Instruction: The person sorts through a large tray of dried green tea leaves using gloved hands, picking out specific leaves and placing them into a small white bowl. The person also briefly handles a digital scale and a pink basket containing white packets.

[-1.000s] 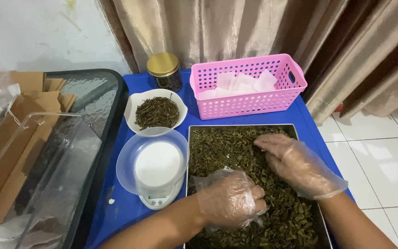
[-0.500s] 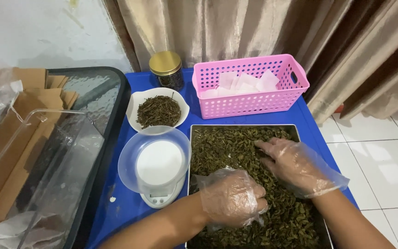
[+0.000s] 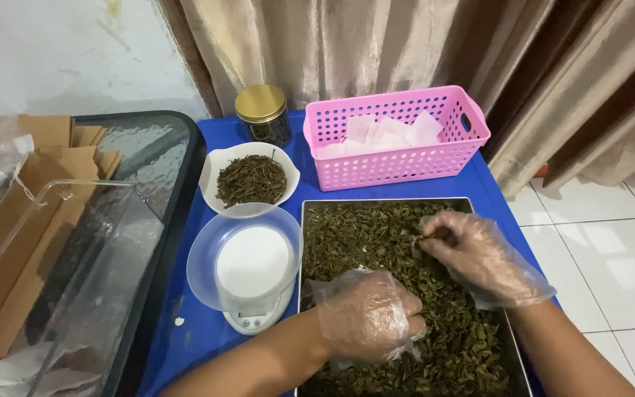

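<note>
A metal tray (image 3: 304, 242) full of dark dried leaves (image 3: 365, 235) lies on a blue table (image 3: 214, 136). Both my hands wear thin clear plastic gloves. My left hand (image 3: 367, 317) rests palm down on the leaves near the tray's front left, fingers curled into them. My right hand (image 3: 472, 250) is over the tray's right middle, its fingertips pinched on a small bit of leaf.
Left of the tray stands a small white kitchen scale (image 3: 253, 273) with a clear bowl on it. Behind are a white bowl of dried leaves (image 3: 250, 178), a gold-lidded jar (image 3: 263, 114) and a pink basket (image 3: 398, 163) of white sachets. Brown paper pouches (image 3: 34, 191) and a clear box lie at left.
My right hand has slid a little toward me and to the right, and its fingers have closed into a pinch on the leaves. My left hand has hardly moved.
</note>
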